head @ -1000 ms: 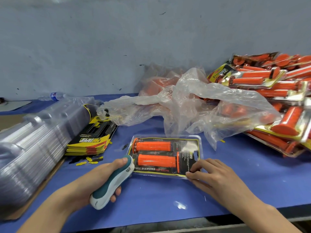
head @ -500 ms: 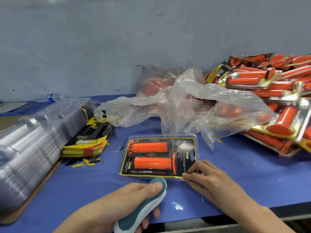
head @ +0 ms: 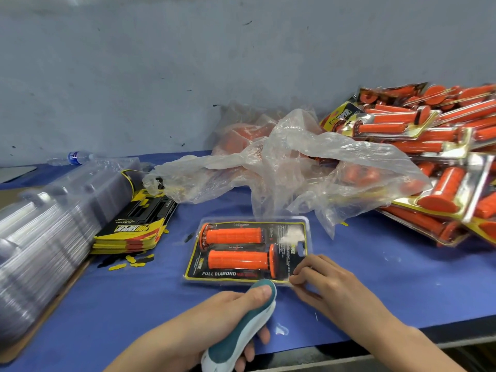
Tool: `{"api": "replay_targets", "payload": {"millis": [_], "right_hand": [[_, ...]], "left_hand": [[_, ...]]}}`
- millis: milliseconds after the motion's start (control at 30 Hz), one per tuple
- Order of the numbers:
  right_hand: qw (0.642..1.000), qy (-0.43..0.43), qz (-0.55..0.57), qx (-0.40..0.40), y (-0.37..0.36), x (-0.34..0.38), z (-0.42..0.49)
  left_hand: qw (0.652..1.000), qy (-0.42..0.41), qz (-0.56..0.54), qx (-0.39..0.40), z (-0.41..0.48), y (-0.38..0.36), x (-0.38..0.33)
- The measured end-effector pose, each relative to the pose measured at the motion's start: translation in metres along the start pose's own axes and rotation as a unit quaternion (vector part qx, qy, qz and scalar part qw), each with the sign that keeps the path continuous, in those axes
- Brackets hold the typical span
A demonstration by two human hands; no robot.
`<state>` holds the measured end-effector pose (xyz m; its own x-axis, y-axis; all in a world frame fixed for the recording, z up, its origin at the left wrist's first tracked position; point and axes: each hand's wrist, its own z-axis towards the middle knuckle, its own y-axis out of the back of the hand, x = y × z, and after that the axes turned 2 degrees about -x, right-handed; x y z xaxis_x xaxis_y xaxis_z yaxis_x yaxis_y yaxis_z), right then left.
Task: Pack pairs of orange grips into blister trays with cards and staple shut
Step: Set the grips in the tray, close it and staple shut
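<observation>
The left hand (head: 214, 318) is gripping a teal stapler (head: 241, 334), its mouth hiding at the edge of the clear pack (head: 292, 232) of bumpy orange grips (head: 233, 236) on the blue surface (head: 134, 304), the right hand (head: 330, 288) pinching its corner.

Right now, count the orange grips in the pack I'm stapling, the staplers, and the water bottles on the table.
Orange grips in the blister pack: 2
Stapler: 1
Water bottle: 1
Total: 4
</observation>
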<state>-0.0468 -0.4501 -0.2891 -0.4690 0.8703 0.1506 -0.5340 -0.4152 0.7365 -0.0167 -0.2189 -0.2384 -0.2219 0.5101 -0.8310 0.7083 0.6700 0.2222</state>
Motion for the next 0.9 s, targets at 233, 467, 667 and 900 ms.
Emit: {"api": "replay_targets", "payload": {"millis": [233, 467, 667, 900], "right_hand": [[0.999, -0.032, 0.013, 0.007, 0.001, 0.0, 0.0], [0.997, -0.051, 0.042, 0.035, 0.012, -0.011, -0.002], [0.996, -0.059, 0.039, 0.059, 0.017, -0.017, -0.003], [0.996, -0.034, 0.035, 0.075, 0.018, -0.019, -0.003]], "left_hand": [[0.999, 0.027, -0.035, -0.007, 0.005, 0.007, 0.006], [0.964, -0.005, -0.23, -0.136, 0.005, 0.065, 0.032], [0.966, -0.008, -0.244, -0.084, 0.005, 0.085, 0.04], [0.966, -0.006, -0.245, -0.08, 0.009, 0.077, 0.033]]}}
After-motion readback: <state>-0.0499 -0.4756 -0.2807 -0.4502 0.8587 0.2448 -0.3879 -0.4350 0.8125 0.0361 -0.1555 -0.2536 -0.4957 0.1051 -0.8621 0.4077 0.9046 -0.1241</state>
